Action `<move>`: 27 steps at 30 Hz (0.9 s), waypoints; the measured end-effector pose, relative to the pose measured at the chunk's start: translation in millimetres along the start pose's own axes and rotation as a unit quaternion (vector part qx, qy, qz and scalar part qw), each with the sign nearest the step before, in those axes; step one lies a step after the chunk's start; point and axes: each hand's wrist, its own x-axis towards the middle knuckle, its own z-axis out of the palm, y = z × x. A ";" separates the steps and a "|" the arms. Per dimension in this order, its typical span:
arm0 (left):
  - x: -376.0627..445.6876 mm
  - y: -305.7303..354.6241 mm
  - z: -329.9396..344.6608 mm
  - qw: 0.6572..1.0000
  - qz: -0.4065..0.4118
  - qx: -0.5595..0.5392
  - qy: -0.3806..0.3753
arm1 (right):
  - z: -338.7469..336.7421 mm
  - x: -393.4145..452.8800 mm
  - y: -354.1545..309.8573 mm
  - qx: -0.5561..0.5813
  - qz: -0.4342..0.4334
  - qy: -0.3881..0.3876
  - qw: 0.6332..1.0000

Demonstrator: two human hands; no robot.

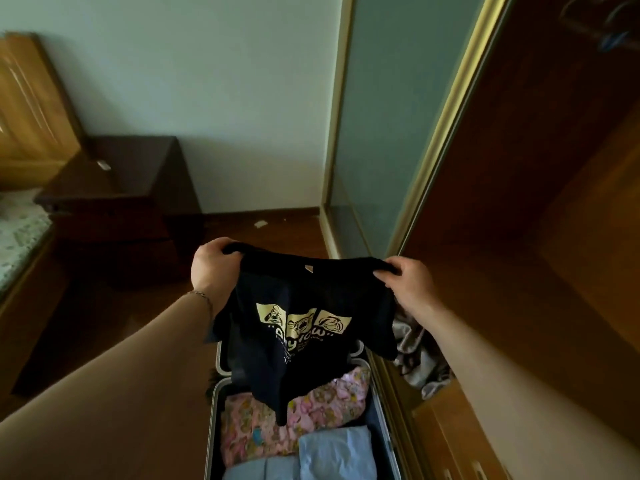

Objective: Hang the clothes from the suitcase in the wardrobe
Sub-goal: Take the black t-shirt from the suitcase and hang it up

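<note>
We hold the black printed cotton T-shirt [304, 327] above the open grey hard-shell suitcase [216, 403], left hand [211, 263] and right hand [408, 282] pinching its shoulders; keeping them level should ease hanging.

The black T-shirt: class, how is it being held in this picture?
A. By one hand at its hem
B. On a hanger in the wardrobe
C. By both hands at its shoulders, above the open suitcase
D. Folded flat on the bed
C: the left hand and right hand each grip a shoulder of the T-shirt, which hangs over the suitcase.
</note>
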 end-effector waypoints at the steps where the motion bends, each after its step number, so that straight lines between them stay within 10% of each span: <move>1: -0.9 13.1 -3.9 1.000 0.006 -0.009 -0.001 | -11.4 -1.2 -9.3 0.002 -0.006 0.007 1.000; 27: -41.6 264.6 22.0 0.928 -0.024 -0.299 -0.220 | -253.7 -36.2 -106.6 0.063 -0.065 0.097 0.991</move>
